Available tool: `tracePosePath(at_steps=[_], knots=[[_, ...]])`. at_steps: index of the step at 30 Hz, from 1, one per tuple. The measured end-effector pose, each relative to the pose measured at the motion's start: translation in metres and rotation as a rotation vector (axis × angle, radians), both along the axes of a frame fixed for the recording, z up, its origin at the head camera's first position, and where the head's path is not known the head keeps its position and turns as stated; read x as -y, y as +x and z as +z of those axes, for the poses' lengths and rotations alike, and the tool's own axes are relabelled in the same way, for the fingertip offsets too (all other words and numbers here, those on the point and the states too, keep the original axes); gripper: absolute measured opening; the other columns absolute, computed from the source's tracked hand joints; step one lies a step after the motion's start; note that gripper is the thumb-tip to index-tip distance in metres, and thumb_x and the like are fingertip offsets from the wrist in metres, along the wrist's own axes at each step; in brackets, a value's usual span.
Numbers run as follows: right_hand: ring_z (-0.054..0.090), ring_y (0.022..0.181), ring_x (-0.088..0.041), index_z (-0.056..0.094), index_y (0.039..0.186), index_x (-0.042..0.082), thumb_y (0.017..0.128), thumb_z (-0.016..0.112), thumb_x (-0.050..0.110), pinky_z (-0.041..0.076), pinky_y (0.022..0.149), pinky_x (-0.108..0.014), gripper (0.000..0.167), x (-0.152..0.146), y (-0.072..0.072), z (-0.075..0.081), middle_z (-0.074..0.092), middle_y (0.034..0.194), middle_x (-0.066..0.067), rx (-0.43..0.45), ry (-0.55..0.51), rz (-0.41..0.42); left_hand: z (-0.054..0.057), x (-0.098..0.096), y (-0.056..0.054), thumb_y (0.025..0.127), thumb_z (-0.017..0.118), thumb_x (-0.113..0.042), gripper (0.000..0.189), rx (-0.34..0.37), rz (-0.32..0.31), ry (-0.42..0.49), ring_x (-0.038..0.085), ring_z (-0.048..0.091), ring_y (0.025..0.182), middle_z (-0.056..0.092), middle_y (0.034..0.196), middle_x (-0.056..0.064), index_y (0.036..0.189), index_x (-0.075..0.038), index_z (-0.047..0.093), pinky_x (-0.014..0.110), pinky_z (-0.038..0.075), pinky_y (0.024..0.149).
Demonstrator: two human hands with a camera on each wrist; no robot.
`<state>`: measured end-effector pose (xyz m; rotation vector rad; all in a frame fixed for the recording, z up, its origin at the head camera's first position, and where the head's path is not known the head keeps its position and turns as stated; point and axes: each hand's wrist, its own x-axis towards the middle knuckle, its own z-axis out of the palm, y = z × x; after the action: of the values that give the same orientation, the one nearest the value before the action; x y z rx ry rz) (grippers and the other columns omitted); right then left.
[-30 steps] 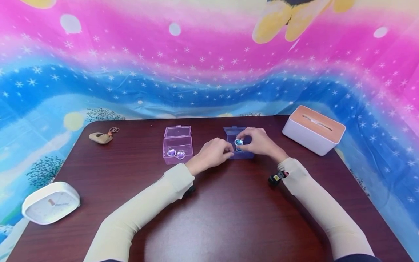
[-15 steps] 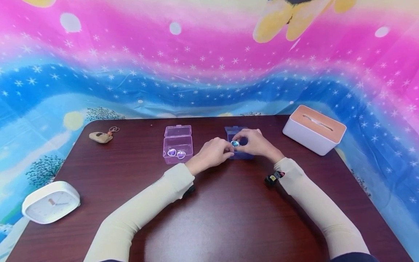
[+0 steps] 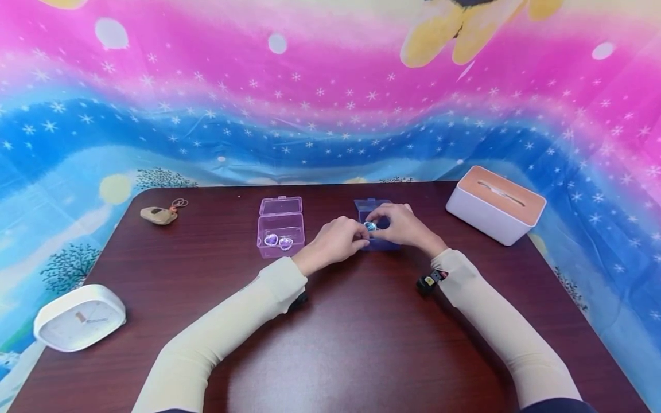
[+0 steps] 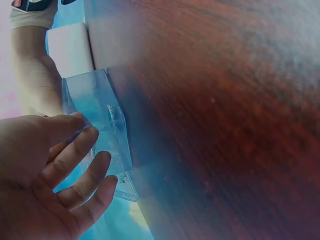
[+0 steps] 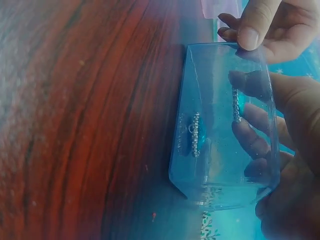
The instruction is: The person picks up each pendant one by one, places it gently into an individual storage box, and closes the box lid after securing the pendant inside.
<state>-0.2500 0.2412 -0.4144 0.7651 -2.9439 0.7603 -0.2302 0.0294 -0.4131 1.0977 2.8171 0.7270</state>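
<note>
My right hand (image 3: 405, 225) pinches a blue jewel with a beaded silver rim (image 3: 370, 226) between thumb and fingers, inside the open blue see-through box (image 3: 384, 244). In the right wrist view the held jewel (image 5: 237, 105) shows through the box wall, and a second blue jewel (image 5: 196, 134) lies lower at the box floor. My left hand (image 3: 338, 240) grips the box at its near left rim; in the right wrist view its thumb (image 5: 248, 37) sits on that edge. The left hand's other fingers (image 4: 92, 180) curve loosely beside the box wall.
An open pink box (image 3: 267, 252) with two purple jewels (image 3: 286, 244) stands left of the hands. A white tissue box (image 3: 480, 215) is at the back right. A white clock (image 3: 80, 318) and a brown pouch-like item with a cord (image 3: 159, 215) are at left.
My right hand has moved slightly left with the blue jewel, which has tipped from facing the camera to lying flatter in the box. The left hand stays at the rim.
</note>
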Motion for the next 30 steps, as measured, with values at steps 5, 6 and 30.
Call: tracePosePath(at_steps=[5,6,30], knots=[[0.066,0.104,-0.027,0.079,0.110,0.012,0.086,0.084,0.025,0.032,0.094,-0.054,0.028,0.001,0.000,0.001,0.075,0.107,-0.007,0.006,-0.011,0.000,0.002,0.000,0.000,0.097,0.073,-0.026,0.013,-0.004,0.004,-0.002,0.014,0.069,0.083,0.079,0.093,-0.002,0.103,-0.018,0.081,0.036,0.061,0.080],[0.066,0.104,-0.027,0.078,0.110,0.012,0.086,0.084,0.025,0.032,0.093,-0.054,0.027,0.001,0.000,0.001,0.076,0.107,-0.007,0.003,-0.010,0.002,0.002,-0.001,0.000,0.097,0.073,-0.026,0.013,-0.004,0.005,-0.003,0.013,0.069,0.082,0.079,0.093,-0.002,0.103,-0.018,0.081,0.036,0.060,0.079],[0.065,0.089,-0.025,0.076,0.114,0.006,0.094,0.076,0.024,0.052,0.080,-0.039,0.027,-0.045,-0.002,0.015,0.076,0.105,-0.012,-0.003,-0.160,-0.179,-0.003,0.000,-0.004,0.084,0.083,-0.038,0.106,0.451,0.148,0.197,0.032,0.049,0.133,0.047,0.146,0.021,0.157,0.001,0.017,0.048,0.040,0.118]])
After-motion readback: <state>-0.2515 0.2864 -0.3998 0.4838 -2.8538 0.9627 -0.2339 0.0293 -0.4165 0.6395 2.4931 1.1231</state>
